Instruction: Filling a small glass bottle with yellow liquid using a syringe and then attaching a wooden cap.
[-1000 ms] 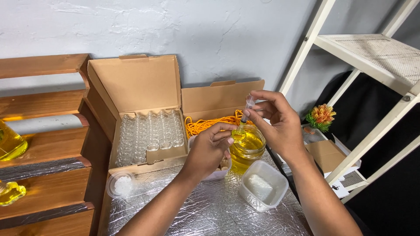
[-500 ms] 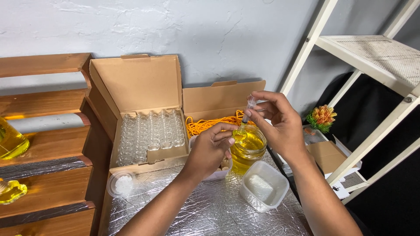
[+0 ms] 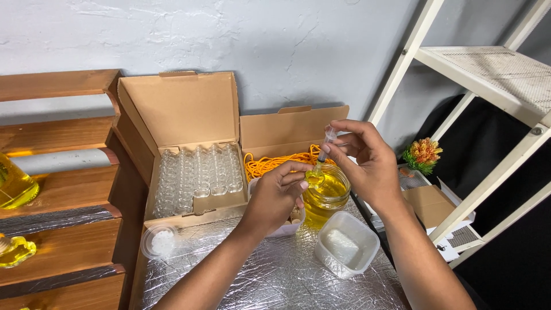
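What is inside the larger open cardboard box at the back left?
Rows of small clear glass vials fill the larger box. Its front flap hides their lower ends and the box floor.

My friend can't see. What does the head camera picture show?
Two hands work over a jar of yellow liquid: the right hand holds a small syringe above a tiny vial pinched in the left hand. Behind sits a box of empty glass vials.

Yellow liquid jar (image 3: 327, 198), orange cord (image 3: 270, 163), silver quilted mat (image 3: 270, 281)

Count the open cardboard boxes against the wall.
2. The larger box stands left, holding rows of small clear vials. The smaller box sits right of it, holding orange cord. Others may be out of view.
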